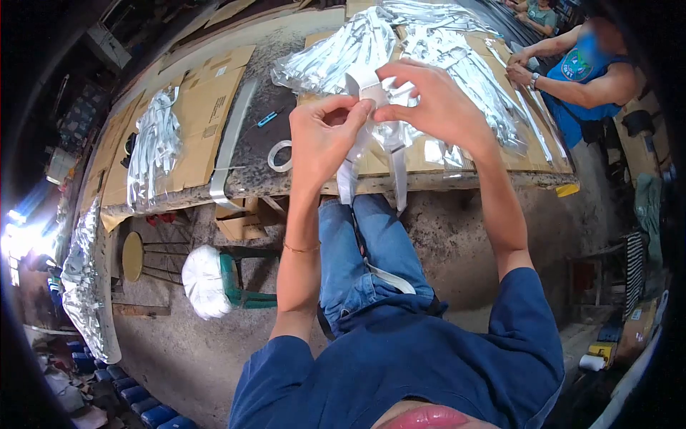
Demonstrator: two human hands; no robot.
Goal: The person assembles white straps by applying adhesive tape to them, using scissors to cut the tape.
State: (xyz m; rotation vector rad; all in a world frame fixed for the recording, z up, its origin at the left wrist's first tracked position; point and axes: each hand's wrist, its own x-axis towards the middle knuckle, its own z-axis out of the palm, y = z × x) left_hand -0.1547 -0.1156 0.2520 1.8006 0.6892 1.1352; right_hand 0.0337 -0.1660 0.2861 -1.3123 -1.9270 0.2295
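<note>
My left hand (323, 137) is raised over the table's front edge, thumb and forefinger pinching a silvery-white strip (372, 93). At the strip's right side is my right hand (437, 104), fingers curved and thumb apart from forefinger; its thumb is close to my left fingertips. Shiny strip ends (397, 175) hang below my hands toward my lap. Behind them lies a large pile of similar silvery strips (343, 57). To the left of my left hand are a roll of white tape (280, 156) and a blue cutter (267, 119).
Cardboard sheets (204, 107) cover parts of the table, with another bundle of strips (156, 143) at left. Across the right corner a co-worker in a blue top (575, 71) handles long strips. Another person (539, 16) is farther back. A stool with a white cushion (207, 281) stands below left.
</note>
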